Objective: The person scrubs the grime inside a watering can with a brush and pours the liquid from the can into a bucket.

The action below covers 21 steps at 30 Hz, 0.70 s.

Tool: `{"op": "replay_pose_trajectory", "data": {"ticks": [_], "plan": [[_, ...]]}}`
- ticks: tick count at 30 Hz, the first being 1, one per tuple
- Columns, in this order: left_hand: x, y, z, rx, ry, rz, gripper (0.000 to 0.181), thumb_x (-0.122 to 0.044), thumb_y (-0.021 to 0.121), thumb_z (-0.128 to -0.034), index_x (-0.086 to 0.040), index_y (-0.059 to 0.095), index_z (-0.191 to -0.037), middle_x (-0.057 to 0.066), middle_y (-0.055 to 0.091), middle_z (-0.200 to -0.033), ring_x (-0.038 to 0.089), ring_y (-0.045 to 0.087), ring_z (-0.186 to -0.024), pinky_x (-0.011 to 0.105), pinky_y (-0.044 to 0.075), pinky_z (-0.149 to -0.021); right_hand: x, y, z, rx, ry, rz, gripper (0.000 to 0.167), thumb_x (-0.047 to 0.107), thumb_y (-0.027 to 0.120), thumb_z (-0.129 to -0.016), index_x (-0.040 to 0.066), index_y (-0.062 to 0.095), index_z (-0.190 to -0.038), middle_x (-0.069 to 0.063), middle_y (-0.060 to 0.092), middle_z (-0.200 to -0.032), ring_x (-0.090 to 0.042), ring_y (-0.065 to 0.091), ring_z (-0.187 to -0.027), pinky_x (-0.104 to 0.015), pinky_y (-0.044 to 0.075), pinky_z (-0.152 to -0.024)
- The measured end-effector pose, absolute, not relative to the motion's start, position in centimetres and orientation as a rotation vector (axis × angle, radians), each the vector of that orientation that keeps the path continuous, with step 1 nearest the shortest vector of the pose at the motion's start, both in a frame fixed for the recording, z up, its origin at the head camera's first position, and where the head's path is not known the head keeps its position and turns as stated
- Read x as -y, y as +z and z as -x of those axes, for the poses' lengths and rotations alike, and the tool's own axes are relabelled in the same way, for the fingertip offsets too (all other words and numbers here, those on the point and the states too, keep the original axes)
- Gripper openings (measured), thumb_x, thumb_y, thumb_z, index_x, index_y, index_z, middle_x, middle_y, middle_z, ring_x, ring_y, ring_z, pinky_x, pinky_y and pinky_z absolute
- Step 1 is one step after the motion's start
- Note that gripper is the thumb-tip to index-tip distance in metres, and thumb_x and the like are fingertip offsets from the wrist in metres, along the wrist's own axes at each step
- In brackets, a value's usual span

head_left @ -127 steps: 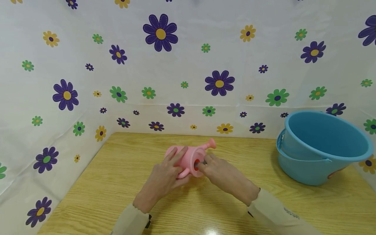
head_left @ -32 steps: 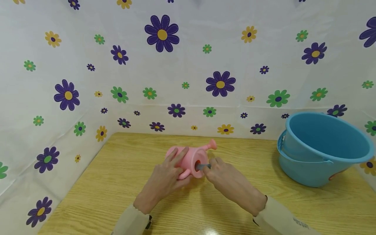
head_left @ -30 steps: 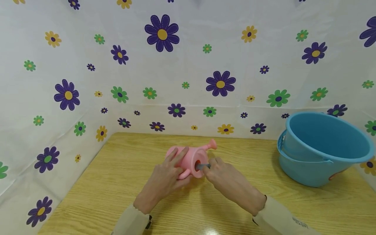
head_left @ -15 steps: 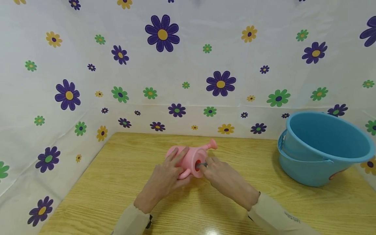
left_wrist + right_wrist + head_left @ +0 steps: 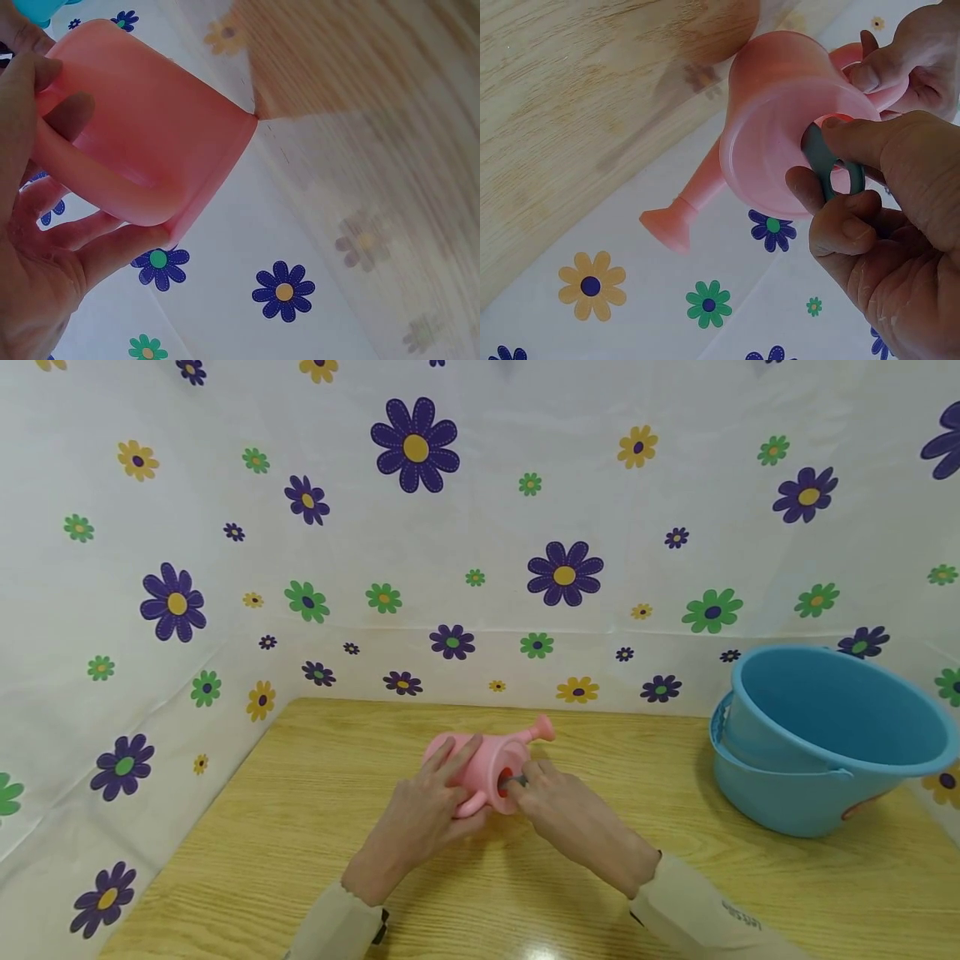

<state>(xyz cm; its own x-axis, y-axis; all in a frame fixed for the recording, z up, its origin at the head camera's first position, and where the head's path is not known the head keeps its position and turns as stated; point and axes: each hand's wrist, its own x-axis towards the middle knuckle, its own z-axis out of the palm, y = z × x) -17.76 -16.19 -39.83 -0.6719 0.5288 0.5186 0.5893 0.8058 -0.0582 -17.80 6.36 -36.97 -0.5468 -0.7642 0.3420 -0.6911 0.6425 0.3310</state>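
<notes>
A pink toy watering can (image 5: 480, 760) lies on its side on the table, its round open mouth towards the right hand and its spout (image 5: 697, 180) pointing away. My left hand (image 5: 416, 814) holds the can around its body and handle (image 5: 105, 184), fingers spread over the upper side. At the mouth, my right hand (image 5: 566, 810) pinches a grey-green handle with an oval hole (image 5: 821, 161) between thumb and fingers. The handle reaches into the can. A red part (image 5: 834, 118) shows beside it inside the mouth; the far end is hidden.
A large light blue bucket (image 5: 780, 802) with a hanging handle stands at the right of the wooden table (image 5: 315, 760). Behind and to the left hangs a white sheet (image 5: 465, 518) printed with purple, green and yellow flowers.
My right hand drew the grey-green handle a little out to the right about a second ago, then moved it back into the can's mouth. My left hand and the can stay in place.
</notes>
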Motion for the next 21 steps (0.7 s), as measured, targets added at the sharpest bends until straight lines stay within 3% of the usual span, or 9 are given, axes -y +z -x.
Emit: {"op": "replay_pose_trajectory", "data": {"ticks": [11, 21], "plan": [[16.1, -39.7, 17.8, 2.479, -0.193, 0.831, 0.042, -0.035, 0.077, -0.0881, -0.014, 0.060, -0.056, 0.010, 0.061, -0.147, 0.042, 0.061, -0.130, 0.029, 0.062, -0.056, -6.8, -36.7, 17.4, 2.418, -0.166, -1.127, 0.030, 0.007, 0.083, -0.084, 0.010, 0.065, -0.108, -0.010, 0.064, -0.091, -0.016, 0.056, -0.073, -0.019, 0.054, -0.055], [16.1, -39.8, 17.9, 2.465, -0.179, 0.830, 0.044, -0.036, 0.077, -0.0878, -0.014, 0.059, -0.055, 0.009, 0.062, -0.146, 0.041, 0.062, -0.129, 0.027, 0.060, -0.053, -7.6, -36.3, 16.8, 2.346, -0.206, -1.106, 0.035, 0.005, 0.086, -0.080, 0.009, 0.065, -0.108, -0.009, 0.062, -0.089, -0.015, 0.052, -0.069, -0.017, 0.048, -0.051]]}}
